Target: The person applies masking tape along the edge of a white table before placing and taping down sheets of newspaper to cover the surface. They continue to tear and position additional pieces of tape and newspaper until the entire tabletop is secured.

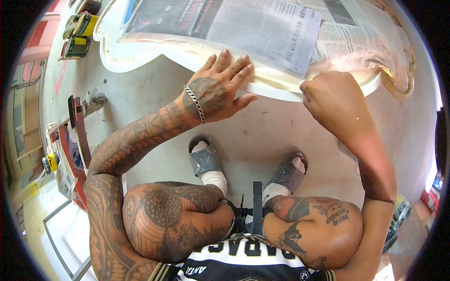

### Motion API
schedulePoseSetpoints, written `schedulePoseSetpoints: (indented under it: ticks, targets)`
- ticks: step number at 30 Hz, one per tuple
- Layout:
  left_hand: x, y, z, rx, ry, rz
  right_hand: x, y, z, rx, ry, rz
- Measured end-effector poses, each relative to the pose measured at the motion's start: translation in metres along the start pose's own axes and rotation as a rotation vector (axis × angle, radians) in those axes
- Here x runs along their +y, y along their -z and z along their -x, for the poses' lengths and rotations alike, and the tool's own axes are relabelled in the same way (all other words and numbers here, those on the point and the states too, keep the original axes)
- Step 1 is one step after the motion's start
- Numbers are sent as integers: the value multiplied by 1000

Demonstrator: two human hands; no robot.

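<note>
A curved panel with a white rim (123, 64) lies in front of me. Sheets of newspaper (262, 35) cover its middle, and cream masking tape (187, 48) runs along their border. My left hand (216, 89) rests with spread fingers on the taped border, its thumb reaching over the near rim. My right hand (338, 104) is curled closed at the near edge, right of the left hand. Its fingertips are tucked beneath the knuckles, so whatever they pinch is hidden. Beyond it, crumpled tape or film (386, 70) bunches near the panel's right corner.
Several cans, including a dark green one (77, 48), stand at the upper left. A caster wheel (97, 101) on a frame is left of my forearm, with a yellow-labelled can (50, 162) below it. My slides (206, 158) are on the grey floor (248, 136) between panel and knees.
</note>
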State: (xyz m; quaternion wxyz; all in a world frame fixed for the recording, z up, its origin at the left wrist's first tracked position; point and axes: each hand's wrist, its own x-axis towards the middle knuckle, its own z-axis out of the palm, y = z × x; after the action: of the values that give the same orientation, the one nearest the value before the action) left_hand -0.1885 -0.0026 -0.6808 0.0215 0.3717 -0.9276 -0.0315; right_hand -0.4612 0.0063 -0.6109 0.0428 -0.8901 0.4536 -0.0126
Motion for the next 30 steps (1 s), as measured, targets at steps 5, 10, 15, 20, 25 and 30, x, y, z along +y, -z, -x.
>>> schedulePoseSetpoints:
  ticks: [5,10,15,20,25,30]
  targets:
    - [10,-6,-8,25,-37,19,-2,0,-5,-100,-13,48]
    - [23,-8,-17,37,-53,46,1,-8,-6,-90,-4,98]
    - [26,-10,-21,59,-53,45,3,-9,-6,-68,-3,100]
    - [25,-6,-15,24,-45,23,4,-10,-5,-64,3,80]
    - [24,4,-7,-24,-72,26,4,-9,-2,-81,-10,64]
    - [19,-9,-20,27,-92,38,6,-11,-3,-24,12,50]
